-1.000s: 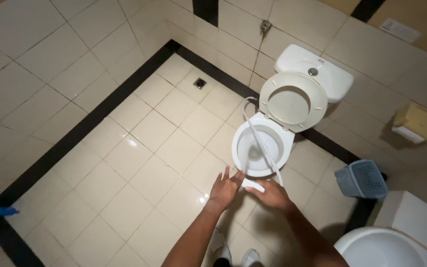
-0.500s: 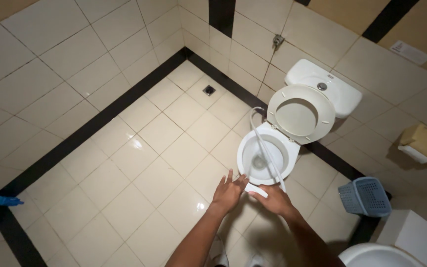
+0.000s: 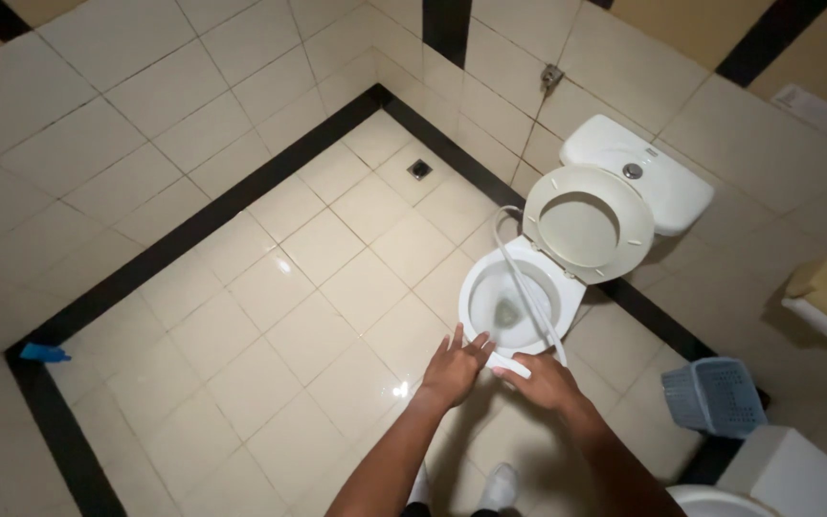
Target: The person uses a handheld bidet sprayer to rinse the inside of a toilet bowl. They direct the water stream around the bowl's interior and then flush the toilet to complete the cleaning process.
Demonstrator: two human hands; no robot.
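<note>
Near edge, 6 o'clock: a light shoe toe (image 3: 500, 483) is showing between the two forearms, planted on the cream tiled floor (image 3: 270, 316).

Left hand (image 3: 452, 369): fingers are spreading apart, grip holding nothing, fingertips reaching toward the front rim of the toilet bowl (image 3: 485, 292) at its 6 o'clock; can't tell if they're touching the rim.

Right hand (image 3: 546, 381): grip is closing on the white spray head (image 3: 509, 365) of the bidet hose, just beside the left hand's fingertips. The spray head is sitting at the bowl's front edge.

The bidet hose (image 3: 528, 287) is running from the right hand across the bowl opening toward 12 o'clock, then looping past the rim toward the wall.

Further out: the seat lid (image 3: 589, 222) is standing raised, leaning against the white cistern (image 3: 638, 182). Blue slotted basket (image 3: 715, 394) is sitting at 3 o'clock on the floor. Floor drain (image 3: 419, 169) is lying at 11 o'clock near the black skirting band. Small blue object (image 3: 43, 353) is lying at 9 o'clock by the left wall.
</note>
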